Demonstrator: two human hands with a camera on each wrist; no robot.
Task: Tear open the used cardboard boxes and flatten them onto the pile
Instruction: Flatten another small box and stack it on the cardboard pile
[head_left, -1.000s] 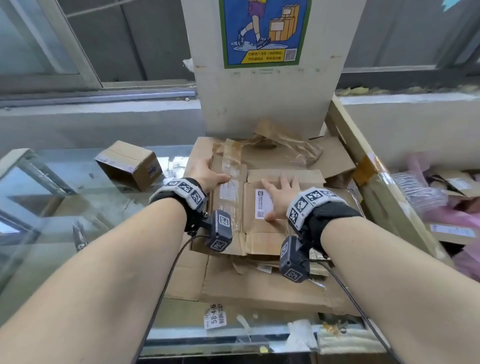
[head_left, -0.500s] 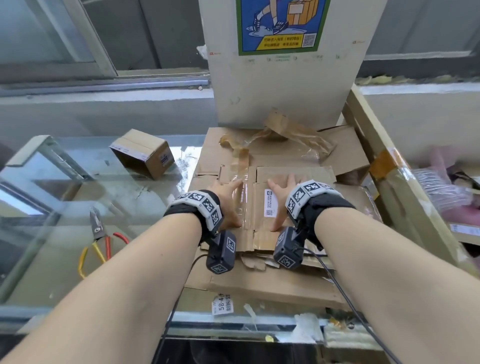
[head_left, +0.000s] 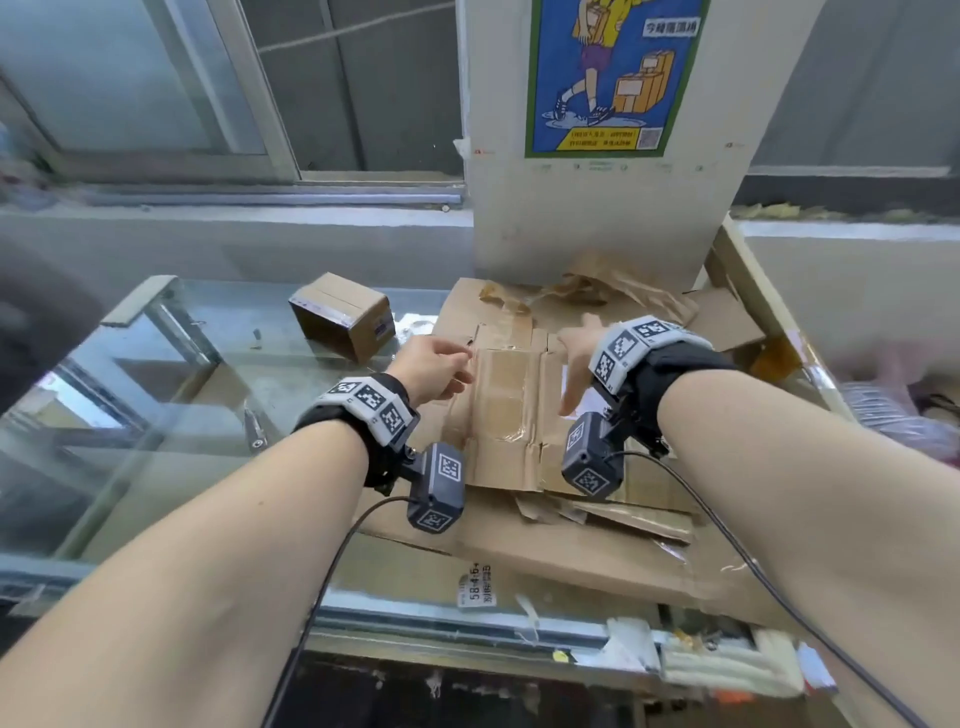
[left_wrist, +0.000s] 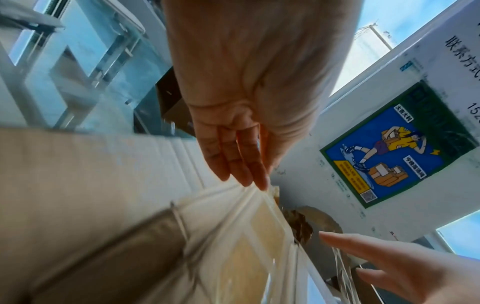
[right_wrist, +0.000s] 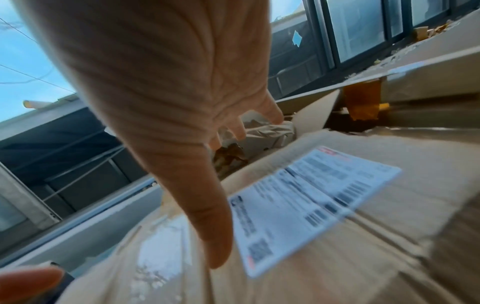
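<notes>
brown cardboard (head_left: 506, 395), blue-yellow poster (head_left: 613, 73)

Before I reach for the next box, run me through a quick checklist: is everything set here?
1. Flattened box lying flat on the pile: ok.
2. Left hand free, fingers straight at the taped edge: ok.
3. Right hand open, holding nothing: ok.
4. Small box on the glass counter torn open: not ok, it stands closed.
5. How its seam is taped: cannot tell.
</notes>
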